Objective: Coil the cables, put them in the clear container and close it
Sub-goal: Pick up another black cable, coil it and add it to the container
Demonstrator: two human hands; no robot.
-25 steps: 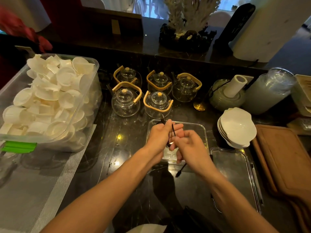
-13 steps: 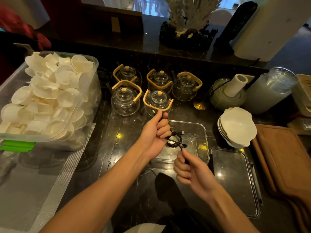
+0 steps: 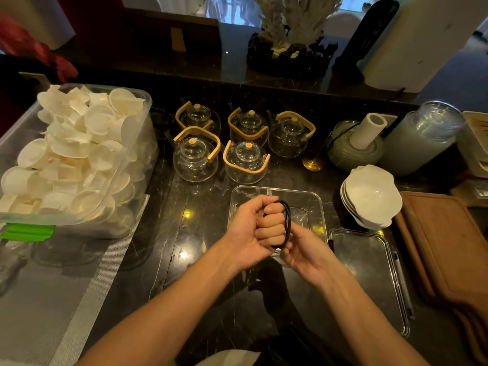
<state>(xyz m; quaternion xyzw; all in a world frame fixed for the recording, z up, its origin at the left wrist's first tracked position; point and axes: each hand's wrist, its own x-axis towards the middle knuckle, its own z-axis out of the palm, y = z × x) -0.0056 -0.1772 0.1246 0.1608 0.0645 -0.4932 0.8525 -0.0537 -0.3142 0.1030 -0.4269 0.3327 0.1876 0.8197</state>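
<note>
A black cable (image 3: pixel 287 220) is wound in loops around the curled fingers of my left hand (image 3: pixel 253 228), which grips it above the near edge of the clear container (image 3: pixel 314 202). My right hand (image 3: pixel 306 249) sits just right of and below the left, its fingers pinching the lower part of the cable loop. The container stands open on the dark counter, and I cannot tell what lies inside it behind my hands. Its clear lid (image 3: pixel 369 276) lies flat to the right of the container.
Several glass teapots (image 3: pixel 245 162) with wooden handles stand behind the container. A big clear bin of white cups (image 3: pixel 71 159) fills the left. White bowls (image 3: pixel 369 196) and a wooden board (image 3: pixel 449 247) lie to the right. A pen (image 3: pixel 402 283) lies beside the lid.
The loose cable end is now wound into loops around my left fingers. My right hand moved up from below the container to meet the left hand at the coil.
</note>
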